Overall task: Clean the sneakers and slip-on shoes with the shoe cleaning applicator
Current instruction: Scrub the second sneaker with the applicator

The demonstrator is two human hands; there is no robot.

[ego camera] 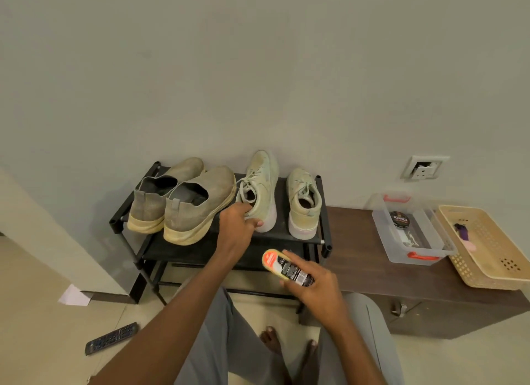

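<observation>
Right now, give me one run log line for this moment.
left hand: grips left sneaker on rack | right hand: holds applicator | slip-ons: untouched

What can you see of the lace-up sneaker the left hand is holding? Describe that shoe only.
The held sneaker is pale, greenish-white, with light laces, a thick white sole and scuffed, yellowed toe. It sits tipped on the rack's black top shelf, toe towards the wall, between the slip-ons and its partner. The left hand grips its heel collar, thumb against the sole.
</observation>
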